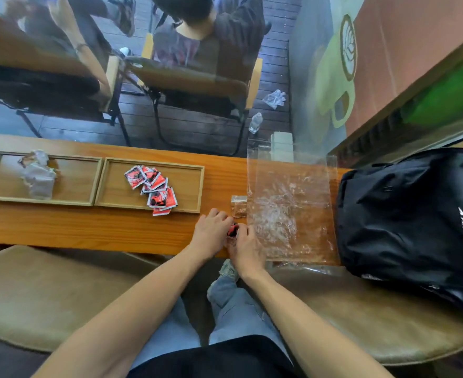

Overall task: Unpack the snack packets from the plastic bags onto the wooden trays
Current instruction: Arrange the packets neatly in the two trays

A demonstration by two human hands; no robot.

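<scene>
Two wooden trays lie side by side on the table. The right tray holds a pile of several red-and-black snack packets. The left tray holds crumpled white packets. A large clear plastic bag lies flat to the right, with a small clear bag at its left edge. My left hand and my right hand meet near the table's front edge. Together they pinch one red-and-black packet, mostly hidden by fingers.
A black backpack sits at the table's right end, on the bench. Beyond the table stand two chairs with seated people. A water bottle and a crumpled plastic glove lie on the floor. A painted wall runs along the right.
</scene>
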